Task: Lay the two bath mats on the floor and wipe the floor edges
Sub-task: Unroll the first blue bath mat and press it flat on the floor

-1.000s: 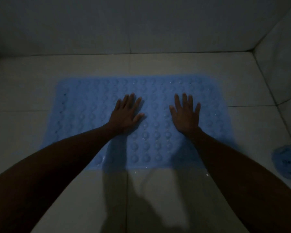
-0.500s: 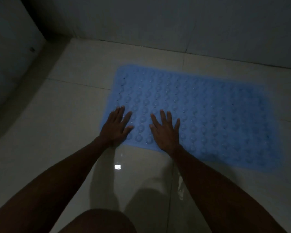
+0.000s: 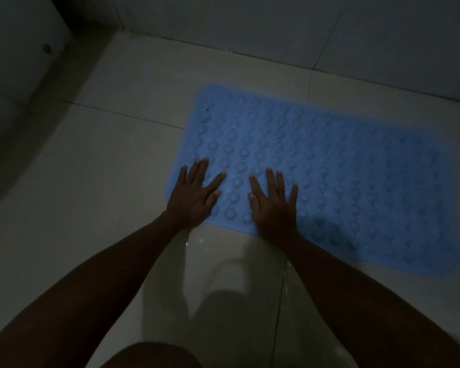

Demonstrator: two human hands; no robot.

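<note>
A blue bath mat (image 3: 343, 171) with rows of round bumps lies flat on the pale tiled floor (image 3: 104, 208), running from the middle to the right. My left hand (image 3: 194, 195) lies palm down with spread straight fingers on the mat's near left corner. My right hand (image 3: 274, 203) presses flat on the mat just to the right of it, near the front edge. Only one mat is in view.
A tiled wall (image 3: 276, 27) runs along the back, close behind the mat. A white fixture (image 3: 19, 54) with a dark gap beneath stands at the left. The floor in front of the mat looks wet and shiny. My knee (image 3: 154, 354) shows at the bottom.
Both hands have slid from the middle of the mat to its left end, still flat. The view has turned left, and the blue cloth at the right has left the frame.
</note>
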